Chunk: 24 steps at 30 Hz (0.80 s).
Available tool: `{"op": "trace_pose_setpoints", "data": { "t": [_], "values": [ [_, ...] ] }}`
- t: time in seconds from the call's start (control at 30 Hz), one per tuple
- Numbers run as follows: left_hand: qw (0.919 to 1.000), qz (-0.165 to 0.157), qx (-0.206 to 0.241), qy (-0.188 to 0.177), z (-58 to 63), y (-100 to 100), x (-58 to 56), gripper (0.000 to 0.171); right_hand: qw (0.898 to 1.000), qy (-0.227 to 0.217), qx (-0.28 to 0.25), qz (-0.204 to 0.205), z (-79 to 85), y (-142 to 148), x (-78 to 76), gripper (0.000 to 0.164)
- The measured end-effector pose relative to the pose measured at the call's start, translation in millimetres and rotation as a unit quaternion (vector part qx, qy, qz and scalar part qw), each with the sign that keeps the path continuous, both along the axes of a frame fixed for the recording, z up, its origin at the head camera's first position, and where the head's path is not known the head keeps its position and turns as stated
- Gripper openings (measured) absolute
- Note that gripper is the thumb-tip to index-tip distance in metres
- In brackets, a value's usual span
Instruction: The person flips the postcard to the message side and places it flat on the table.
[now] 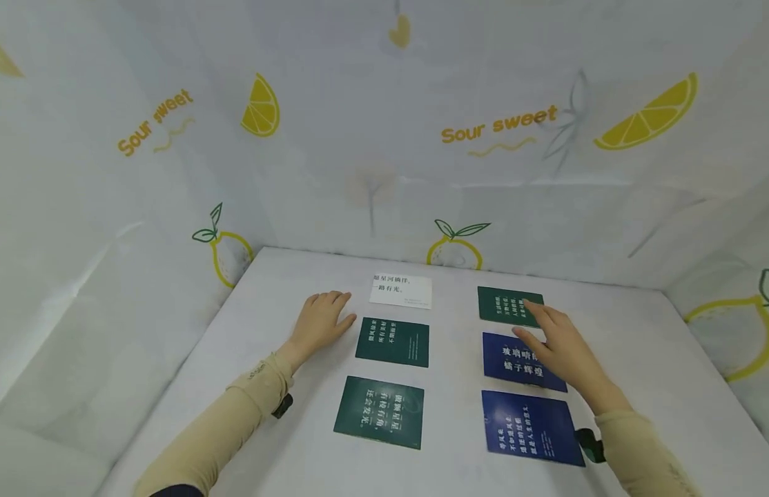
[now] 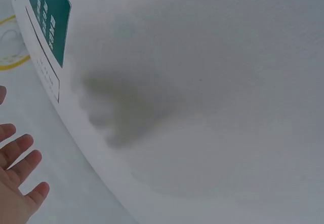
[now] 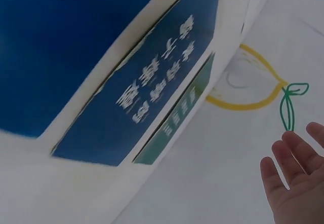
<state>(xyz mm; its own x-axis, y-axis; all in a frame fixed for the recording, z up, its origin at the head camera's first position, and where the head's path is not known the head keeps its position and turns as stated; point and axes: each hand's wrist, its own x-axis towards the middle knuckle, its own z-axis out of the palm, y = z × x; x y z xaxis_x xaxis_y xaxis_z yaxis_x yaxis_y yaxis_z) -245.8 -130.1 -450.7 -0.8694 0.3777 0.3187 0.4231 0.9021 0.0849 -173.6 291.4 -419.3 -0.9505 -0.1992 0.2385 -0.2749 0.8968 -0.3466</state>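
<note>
Two columns of printed cards lie flat on the table. The left column has a white card (image 1: 415, 293) at the back, then a green card (image 1: 393, 352) and a nearer green card (image 1: 353, 407). On the right, a green card (image 1: 490, 304) lies behind a blue card (image 1: 493, 366) and a nearer blue card (image 1: 546, 442). My left hand (image 1: 316, 323), fingers relaxed and holding nothing, is left of the white and middle green cards. Over the right column, my right hand (image 1: 565, 352) hovers with loose fingers, partly covering the back two cards.
A white table (image 1: 453, 455) carries the cards. Behind it and at both sides hangs white cloth (image 1: 322, 186) printed with lemons and lettering. A dark wrist device (image 1: 283, 406) sits under the left sleeve, another (image 1: 589, 445) by the right sleeve.
</note>
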Motion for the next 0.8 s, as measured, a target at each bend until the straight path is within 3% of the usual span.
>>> {"op": "trace_pose_setpoints", "data": {
  "t": [0.2, 0.37, 0.6, 0.8],
  "values": [
    [0.9979, 0.027, 0.015, -0.056, 9.6, 17, -25.5, 0.044, 0.998, -0.007, -0.062, 0.016, 0.2, -34, -25.6, 0.057],
    [0.9936, 0.045, 0.070, -0.077, 13.6, 33, -43.8, 0.041, 0.995, -0.009, -0.097, 0.019, -5.6, -57, -49.8, 0.053],
    [0.9853, 0.066, 0.111, -0.112, 5.4, 39, -54.0, 0.041, 0.992, -0.036, -0.120, 0.010, -15.2, -79, -78.9, 0.050],
    [0.9729, 0.078, 0.136, -0.170, -2.5, 47, -56.8, 0.044, 0.979, -0.101, -0.173, -0.027, -26.5, -98, -97.5, 0.048]
  ]
}}
